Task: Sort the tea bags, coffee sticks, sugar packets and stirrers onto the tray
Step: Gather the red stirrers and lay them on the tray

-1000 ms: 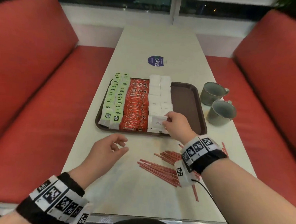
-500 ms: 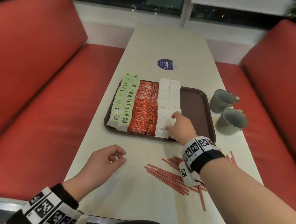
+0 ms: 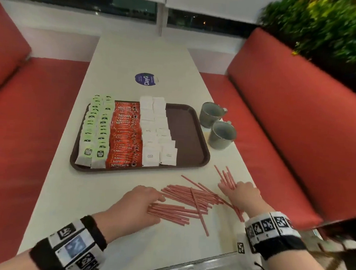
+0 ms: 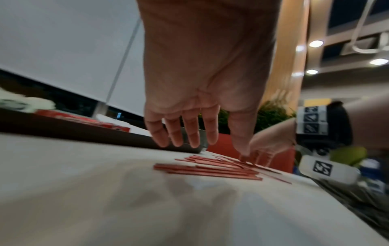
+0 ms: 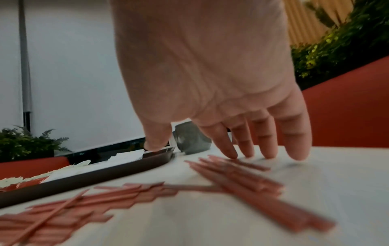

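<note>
Since the tea bags [image 3: 94, 133], coffee sticks [image 3: 124, 135] and sugar packets [image 3: 157, 133] already stand in rows on the tray [image 3: 191, 133], the step in hand looks to be the stirrers [image 3: 186, 200], all loose on the worktop [image 3: 109, 193] on the near side of the tray.

How to do it well, as I judge it:
- Sweep both hands inward so the sticks turn parallel before any lift; several lie crosswise over the main heap.
- Fetch in the small fan at the right first; it sits apart, nearer the two cups [image 3: 222, 134].
- Square the ends against the worktop, then pinch the bundle from both sides. Thin sticks on a flat surface are hard to get under; a fingertip roll at one edge should help.
- Set them in the bare strip at the tray's right, beside the sugar rows.

Left hand [image 3: 135, 203]: released, fingers straight and spread, palm down. Head view shows the fingertips at the left ends of the main heap; the wrist view suggests the four fingers are raised off the surface and only the thumb is near the sticks.

Right hand [image 3: 242, 192]: released too, fingers extended, tips resting on the near ends of the right-hand fan. It grasps nothing.

The heap lies between the two hands, and no stirrer is on the tray.
</note>
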The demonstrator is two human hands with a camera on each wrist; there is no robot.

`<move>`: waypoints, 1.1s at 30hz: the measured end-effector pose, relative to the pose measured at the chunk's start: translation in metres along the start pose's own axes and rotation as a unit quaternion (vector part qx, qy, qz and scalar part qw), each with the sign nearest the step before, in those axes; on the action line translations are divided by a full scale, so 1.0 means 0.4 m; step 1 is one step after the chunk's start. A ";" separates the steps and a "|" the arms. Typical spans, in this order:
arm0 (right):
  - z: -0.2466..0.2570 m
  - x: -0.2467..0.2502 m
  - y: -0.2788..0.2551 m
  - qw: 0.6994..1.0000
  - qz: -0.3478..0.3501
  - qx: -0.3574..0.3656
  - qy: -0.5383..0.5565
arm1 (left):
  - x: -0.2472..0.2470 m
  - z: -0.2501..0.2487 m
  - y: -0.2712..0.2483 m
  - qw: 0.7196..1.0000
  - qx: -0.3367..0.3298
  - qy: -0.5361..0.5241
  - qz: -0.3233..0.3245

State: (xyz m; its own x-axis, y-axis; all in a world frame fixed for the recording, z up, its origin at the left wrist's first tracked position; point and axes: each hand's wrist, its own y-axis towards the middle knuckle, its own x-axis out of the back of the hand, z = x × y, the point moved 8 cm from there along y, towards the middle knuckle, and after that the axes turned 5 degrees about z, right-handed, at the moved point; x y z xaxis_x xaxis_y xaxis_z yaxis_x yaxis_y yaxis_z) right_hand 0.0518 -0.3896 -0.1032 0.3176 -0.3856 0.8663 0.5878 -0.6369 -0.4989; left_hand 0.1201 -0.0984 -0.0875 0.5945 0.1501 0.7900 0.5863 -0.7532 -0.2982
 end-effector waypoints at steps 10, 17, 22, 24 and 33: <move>0.195 -0.088 -0.140 0.981 -0.030 0.191 -0.028 | -0.079 -0.043 0.093 0.983 -0.083 0.161 0.026; 0.226 -0.081 -0.144 0.959 -0.043 0.275 -0.053 | -0.073 -0.050 0.091 0.988 -0.090 0.127 -0.010; 0.255 -0.070 -0.119 0.947 -0.006 0.306 -0.094 | -0.070 -0.059 0.080 0.990 -0.072 0.112 -0.038; 0.261 -0.063 -0.108 0.947 0.027 0.311 -0.078 | -0.070 -0.055 0.084 0.991 -0.053 0.113 -0.041; 0.301 -0.076 -0.108 0.934 0.011 0.337 -0.115 | -0.069 -0.046 0.078 0.994 -0.020 0.065 -0.085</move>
State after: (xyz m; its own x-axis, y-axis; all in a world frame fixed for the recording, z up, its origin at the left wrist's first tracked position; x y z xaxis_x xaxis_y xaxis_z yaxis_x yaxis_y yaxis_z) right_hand 0.1063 -0.2699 -0.1048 0.4410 -0.1911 0.8769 0.8898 -0.0349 -0.4551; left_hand 0.1118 -0.1380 -0.1088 0.4112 0.1961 0.8902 0.6483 -0.7494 -0.1344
